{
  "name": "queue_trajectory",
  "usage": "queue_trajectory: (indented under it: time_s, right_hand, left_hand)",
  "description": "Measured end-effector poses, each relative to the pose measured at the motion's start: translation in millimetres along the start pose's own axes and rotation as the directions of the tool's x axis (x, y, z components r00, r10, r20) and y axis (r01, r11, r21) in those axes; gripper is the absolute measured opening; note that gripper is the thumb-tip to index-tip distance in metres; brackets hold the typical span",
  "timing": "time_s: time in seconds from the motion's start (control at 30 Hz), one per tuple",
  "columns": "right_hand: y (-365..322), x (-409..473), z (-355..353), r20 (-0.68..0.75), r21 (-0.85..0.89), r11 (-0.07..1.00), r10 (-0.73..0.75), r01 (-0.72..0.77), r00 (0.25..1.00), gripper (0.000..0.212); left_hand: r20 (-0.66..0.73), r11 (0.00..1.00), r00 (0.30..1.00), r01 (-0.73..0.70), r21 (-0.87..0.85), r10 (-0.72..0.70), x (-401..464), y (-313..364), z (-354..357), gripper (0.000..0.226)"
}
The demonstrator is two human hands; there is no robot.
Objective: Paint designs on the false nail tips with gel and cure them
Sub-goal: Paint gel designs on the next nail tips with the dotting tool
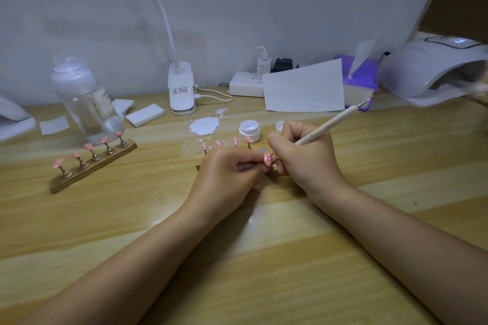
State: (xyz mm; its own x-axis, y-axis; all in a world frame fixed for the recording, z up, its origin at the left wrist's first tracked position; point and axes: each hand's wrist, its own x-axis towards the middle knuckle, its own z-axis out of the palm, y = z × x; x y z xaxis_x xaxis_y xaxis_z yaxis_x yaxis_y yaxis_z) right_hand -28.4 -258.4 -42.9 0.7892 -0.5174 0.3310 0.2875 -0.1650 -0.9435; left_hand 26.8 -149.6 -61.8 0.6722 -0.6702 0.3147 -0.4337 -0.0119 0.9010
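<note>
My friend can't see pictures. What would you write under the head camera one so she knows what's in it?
Over a wooden table, the left hand pinches a pink nail tip with white dots while the right hand holds a thin dotting pen against it. Behind them stand more dotted tips, an open pot of white gel, a rack of plain pink tips and a curing lamp.

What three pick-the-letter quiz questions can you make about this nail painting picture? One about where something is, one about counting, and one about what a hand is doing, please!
1. Where is the curing lamp?
A. far right
B. far left
C. in the middle

2. How many pink tips stand on the left wooden holder?
A. three
B. five
C. eight

3. What is the right hand doing?
A. lying flat
B. gripping a dotting tool
C. lifting the clear bottle

Answers: 1 A, its white dome sits at the table's right edge. 2 B, five tips show in a row. 3 B, its fingers curl around the tool.
</note>
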Motion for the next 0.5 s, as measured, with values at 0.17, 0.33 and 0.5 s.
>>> queue_trajectory:
  time_s: [0.17,0.33,0.5]
  right_hand:
    - [-0.4,0.1,-0.2,0.001,0.015,1.000,0.009,-0.009,1.000,0.041]
    - [0.0,0.3,-0.4,-0.003,0.014,1.000,0.009,-0.009,1.000,0.042]
    - [0.3,0.3,-0.4,-0.001,0.011,1.000,0.011,-0.011,1.000,0.040]
  left_hand:
    - [-0.007,1.000,1.000,0.002,-0.003,-0.002,-0.1,0.4,0.3,0.029]
    - [-0.007,1.000,1.000,0.003,-0.001,-0.003,-0.3,0.6,0.5,0.029]
    - [-0.002,1.000,1.000,0.013,-0.014,-0.013,-0.3,1.0,0.7,0.030]
